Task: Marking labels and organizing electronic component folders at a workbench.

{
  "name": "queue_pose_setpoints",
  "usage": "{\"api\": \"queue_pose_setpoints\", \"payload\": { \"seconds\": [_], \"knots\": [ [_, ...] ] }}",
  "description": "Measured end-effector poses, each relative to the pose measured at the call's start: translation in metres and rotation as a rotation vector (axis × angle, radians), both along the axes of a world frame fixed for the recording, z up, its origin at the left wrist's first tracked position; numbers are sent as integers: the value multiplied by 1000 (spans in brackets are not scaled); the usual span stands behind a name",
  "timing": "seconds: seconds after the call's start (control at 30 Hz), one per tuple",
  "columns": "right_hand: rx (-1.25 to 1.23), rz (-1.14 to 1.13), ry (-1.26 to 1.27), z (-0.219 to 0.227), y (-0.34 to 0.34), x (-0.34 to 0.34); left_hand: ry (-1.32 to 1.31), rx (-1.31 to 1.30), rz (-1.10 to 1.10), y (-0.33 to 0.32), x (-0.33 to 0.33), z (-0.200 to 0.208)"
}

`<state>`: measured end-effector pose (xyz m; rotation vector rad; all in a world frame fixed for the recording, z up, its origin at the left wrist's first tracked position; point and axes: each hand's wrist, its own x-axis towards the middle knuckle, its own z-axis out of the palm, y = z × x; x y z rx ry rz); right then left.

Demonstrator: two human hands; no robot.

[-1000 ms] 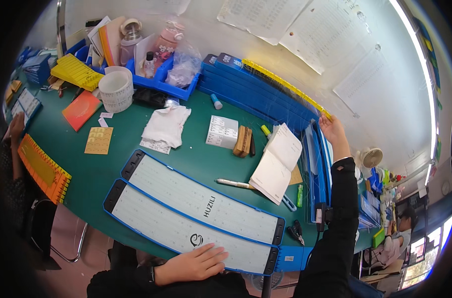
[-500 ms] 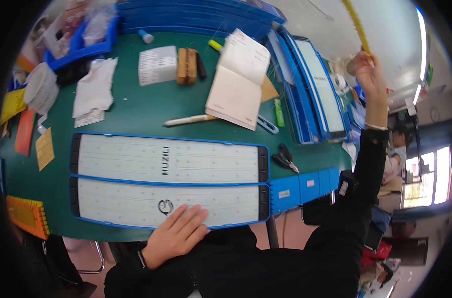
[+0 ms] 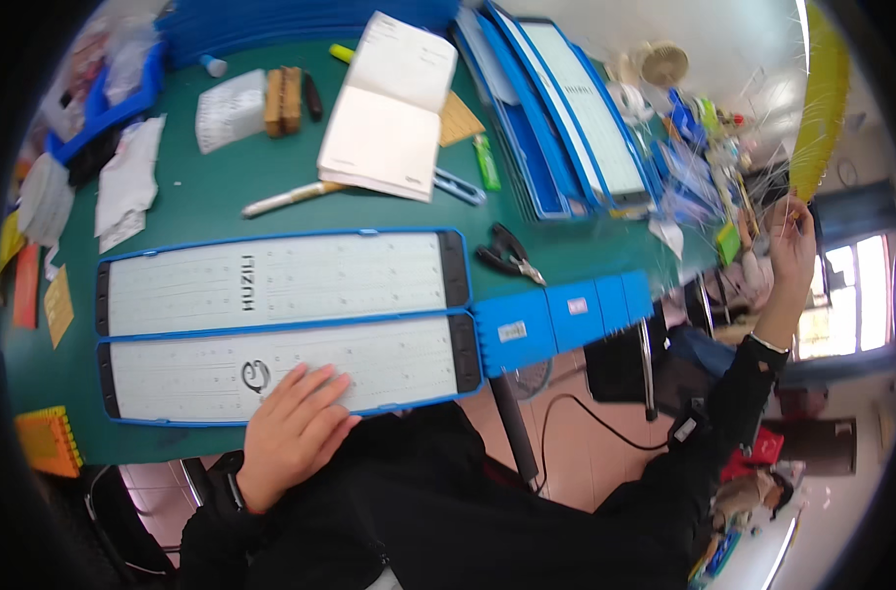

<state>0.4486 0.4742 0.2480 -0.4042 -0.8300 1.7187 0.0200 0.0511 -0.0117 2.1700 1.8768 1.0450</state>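
Note:
My left hand (image 3: 296, 428) lies with fingers stretched on the near half of a long blue-framed case (image 3: 281, 359) with whitish lids and black end pieces. Both halves lie side by side along the table's front edge. Out at the far right, my raised right hand (image 3: 792, 251) pinches the lower end of a long yellow strip (image 3: 824, 108). Many fine pale threads stick out sideways from this strip. Its upper end runs out of the picture.
An open notebook (image 3: 389, 113), a marker (image 3: 291, 199), a utility knife (image 3: 460, 187) and black-handled pliers (image 3: 507, 254) lie beyond the case. More blue cases (image 3: 576, 108) stand behind right. Blue boxes (image 3: 566, 315) line the right edge; an orange toothed board (image 3: 47, 441) sits left.
My view has swung right, so the table things sit further left. My right hand has come lower and further right, and the yellow strip shows broader. My left hand still rests on the case.

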Motion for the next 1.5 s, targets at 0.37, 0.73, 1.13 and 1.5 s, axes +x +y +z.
{"api": "queue_pose_setpoints", "payload": {
  "seconds": [0.37, 0.73, 1.13, 1.5],
  "knots": [
    [-53, 268, -241, -89, 113, -344, 51, 83, -3, -12, 2, -3],
    [0, 150, -616, -155, 163, -468, 105, 50, -72, -14, -2, -18],
    [989, 62, -1539, -46, 39, -355, 42, 25, 32, -7, -3, -13],
    [879, 228, -1497, -32, -231, -139, 12, 71, 164, -5, 6, -13]
  ]
}}
